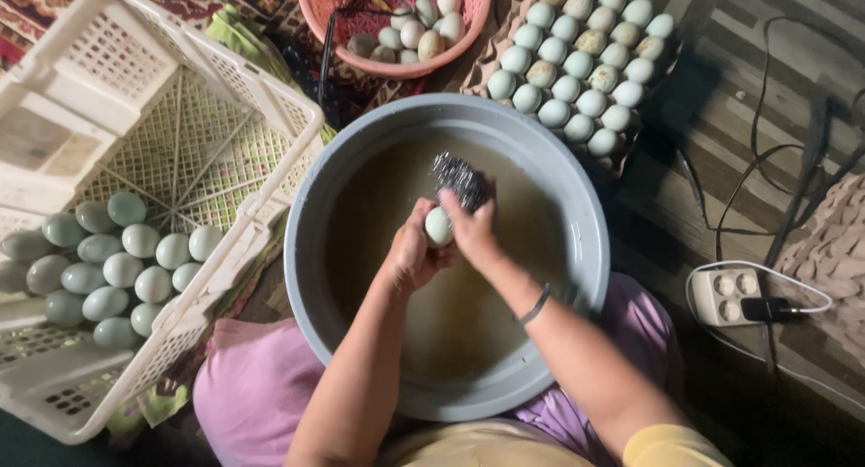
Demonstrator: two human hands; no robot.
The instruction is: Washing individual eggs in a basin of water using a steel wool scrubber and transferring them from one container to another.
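My left hand (412,251) holds a pale green egg (439,226) above a grey basin (577,215) of murky brown water. My right hand (472,228) grips a steel wool scourer (458,178) and presses it against the top of the egg. Both hands meet over the middle of the basin. A dark band sits on my right wrist.
A white plastic crate (162,116) at the left holds several pale green eggs (108,260). A pink basket (360,44) with several eggs stands at the top. A cardboard egg tray (581,62) full of eggs lies at the top right. A power strip (725,294) with cables lies at the right.
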